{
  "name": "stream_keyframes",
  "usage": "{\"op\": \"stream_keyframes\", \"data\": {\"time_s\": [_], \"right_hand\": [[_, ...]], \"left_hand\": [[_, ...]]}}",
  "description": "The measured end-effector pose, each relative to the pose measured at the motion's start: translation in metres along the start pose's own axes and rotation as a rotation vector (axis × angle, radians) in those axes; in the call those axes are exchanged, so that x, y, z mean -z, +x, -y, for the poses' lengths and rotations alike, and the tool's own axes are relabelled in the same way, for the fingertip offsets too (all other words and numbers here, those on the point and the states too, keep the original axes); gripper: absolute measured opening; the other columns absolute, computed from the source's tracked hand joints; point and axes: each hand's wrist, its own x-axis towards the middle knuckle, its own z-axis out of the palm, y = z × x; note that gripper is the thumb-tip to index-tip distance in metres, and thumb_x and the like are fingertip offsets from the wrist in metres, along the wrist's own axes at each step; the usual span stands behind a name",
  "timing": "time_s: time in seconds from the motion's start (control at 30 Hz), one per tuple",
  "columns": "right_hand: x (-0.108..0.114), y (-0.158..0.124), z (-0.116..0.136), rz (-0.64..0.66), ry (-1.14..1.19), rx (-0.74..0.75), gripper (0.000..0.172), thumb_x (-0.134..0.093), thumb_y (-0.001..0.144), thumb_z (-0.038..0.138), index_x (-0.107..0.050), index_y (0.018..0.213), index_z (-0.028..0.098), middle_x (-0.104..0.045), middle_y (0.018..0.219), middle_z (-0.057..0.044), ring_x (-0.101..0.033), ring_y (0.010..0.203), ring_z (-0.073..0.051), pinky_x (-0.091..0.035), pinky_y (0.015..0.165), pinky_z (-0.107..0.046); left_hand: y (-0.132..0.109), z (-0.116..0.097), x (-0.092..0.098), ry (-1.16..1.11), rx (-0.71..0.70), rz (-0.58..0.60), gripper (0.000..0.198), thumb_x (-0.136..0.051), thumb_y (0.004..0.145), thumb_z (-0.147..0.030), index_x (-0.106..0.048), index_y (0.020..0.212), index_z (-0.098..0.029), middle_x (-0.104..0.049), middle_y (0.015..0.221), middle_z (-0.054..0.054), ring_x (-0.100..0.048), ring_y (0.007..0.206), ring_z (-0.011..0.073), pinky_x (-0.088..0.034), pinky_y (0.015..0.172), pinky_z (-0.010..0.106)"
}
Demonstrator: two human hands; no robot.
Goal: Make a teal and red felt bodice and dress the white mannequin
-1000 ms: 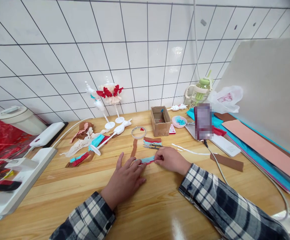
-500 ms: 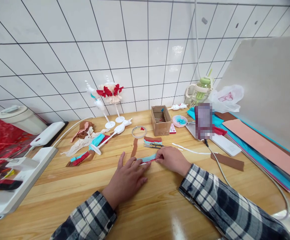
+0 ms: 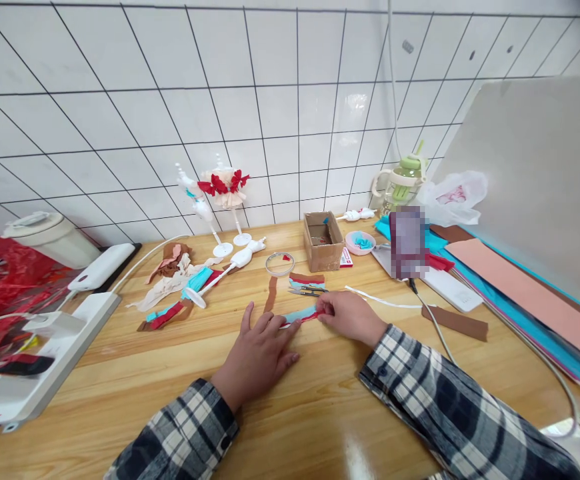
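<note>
A light blue strip [image 3: 301,313] with a red edge, paper or cloth, lies flat on the table between my hands. My left hand [image 3: 257,357] rests on its left end, fingers spread and pressing down. At the right end my right hand [image 3: 353,319] pinches the strip between thumb and fingertips. Just beyond it lie small thread snips [image 3: 307,291], beside a short stack of brown, red and blue strips [image 3: 307,280]. A brown strip [image 3: 271,295] sits past my left fingers, and a metal ring [image 3: 280,264] lies farther back.
A cardboard box [image 3: 323,241] and a pink dish [image 3: 361,243] stand at the back. White mannequin stands [image 3: 230,207] are at back left, a power strip [image 3: 55,363] at left. A phone [image 3: 409,241], its cable and coloured sheets [image 3: 525,280] occupy the right.
My right hand has shifted slightly right along the strip, so more of its blue and red shows between my hands. The view has moved a little.
</note>
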Motion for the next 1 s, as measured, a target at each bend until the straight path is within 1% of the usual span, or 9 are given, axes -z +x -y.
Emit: {"op": "stream_keyframes", "data": {"time_s": [0.1,0.17,0.27,0.4,0.57,0.7,0.77,0.87,1.0], "right_hand": [[0.002,-0.011,0.003,-0.085,-0.094,0.165,0.029,-0.052,0.081,0.015,-0.066,0.106,0.023,-0.064,0.085,-0.003,-0.055,0.084,-0.017,-0.036,0.076,-0.028],[0.0,-0.017,0.006,-0.07,-0.182,0.257,0.035,-0.05,0.083,0.016,-0.066,0.112,0.026,-0.063,0.086,-0.005,-0.054,0.087,-0.02,-0.035,0.079,-0.03],[-0.006,-0.021,0.01,-0.02,-0.276,0.283,0.036,-0.05,0.085,0.022,-0.066,0.116,0.029,-0.062,0.084,-0.006,-0.053,0.085,-0.021,-0.034,0.076,-0.033],[-0.01,-0.019,0.005,-0.011,-0.248,0.254,0.036,-0.048,0.086,0.02,-0.067,0.115,0.03,-0.063,0.084,-0.006,-0.054,0.085,-0.02,-0.033,0.075,-0.032],[-0.008,-0.016,-0.007,-0.015,-0.155,0.185,0.043,-0.045,0.083,0.014,-0.068,0.113,0.033,-0.063,0.081,-0.003,-0.057,0.084,-0.018,-0.036,0.075,-0.029],[-0.003,-0.014,-0.014,-0.047,-0.046,0.153,0.04,-0.046,0.082,0.012,-0.07,0.108,0.028,-0.065,0.086,-0.003,-0.059,0.085,-0.017,-0.039,0.077,-0.027],[0.002,-0.013,-0.022,-0.111,0.019,0.07,0.035,-0.044,0.082,0.012,-0.07,0.103,0.024,-0.066,0.091,-0.003,-0.059,0.085,-0.016,-0.04,0.078,-0.026],[0.012,-0.012,-0.04,-0.187,-0.007,-0.121,0.026,-0.046,0.083,0.017,-0.067,0.098,0.02,-0.064,0.095,-0.005,-0.058,0.088,-0.017,-0.04,0.08,-0.026],[0.019,-0.014,-0.062,-0.167,-0.134,-0.282,0.023,-0.051,0.084,0.025,-0.063,0.101,0.017,-0.062,0.101,-0.009,-0.056,0.1,-0.021,-0.038,0.087,-0.029]], "left_hand": [[-0.001,-0.001,0.0,-0.019,0.014,0.006,0.048,-0.044,0.091,-0.05,-0.048,0.135,-0.031,-0.059,0.113,0.006,-0.049,0.111,0.0263,-0.01,0.111,0.061],[-0.001,-0.001,0.0,-0.032,0.018,0.013,0.048,-0.043,0.091,-0.05,-0.048,0.135,-0.03,-0.059,0.114,0.006,-0.049,0.111,0.0263,-0.009,0.112,0.061],[-0.001,-0.001,-0.001,-0.039,0.013,0.019,0.049,-0.042,0.092,-0.049,-0.046,0.136,-0.029,-0.059,0.115,0.006,-0.048,0.112,0.0261,-0.009,0.111,0.061],[-0.003,0.001,-0.002,-0.039,0.005,0.011,0.05,-0.042,0.092,-0.049,-0.044,0.138,-0.03,-0.058,0.116,0.006,-0.047,0.112,0.0257,-0.008,0.112,0.061],[-0.004,0.004,-0.003,-0.078,0.01,0.036,0.051,-0.041,0.092,-0.05,-0.042,0.139,-0.031,-0.058,0.12,0.006,-0.046,0.115,0.0263,-0.005,0.111,0.062],[-0.004,0.006,-0.003,-0.117,0.03,0.034,0.057,-0.04,0.093,-0.048,-0.031,0.145,-0.028,-0.058,0.122,0.007,-0.047,0.116,0.0256,-0.005,0.111,0.06],[-0.004,0.008,-0.003,-0.137,0.043,0.029,0.057,-0.039,0.094,-0.045,-0.028,0.147,-0.027,-0.059,0.123,0.007,-0.047,0.117,0.025,-0.006,0.112,0.059],[-0.004,0.011,-0.003,-0.141,0.038,0.021,0.047,-0.041,0.095,-0.038,-0.039,0.141,-0.03,-0.06,0.122,0.005,-0.049,0.115,0.0244,-0.008,0.111,0.06],[-0.003,0.014,-0.005,-0.133,0.046,-0.038,0.044,-0.044,0.094,-0.028,-0.043,0.138,-0.032,-0.065,0.113,0.003,-0.054,0.108,0.0227,-0.011,0.11,0.061]]}}
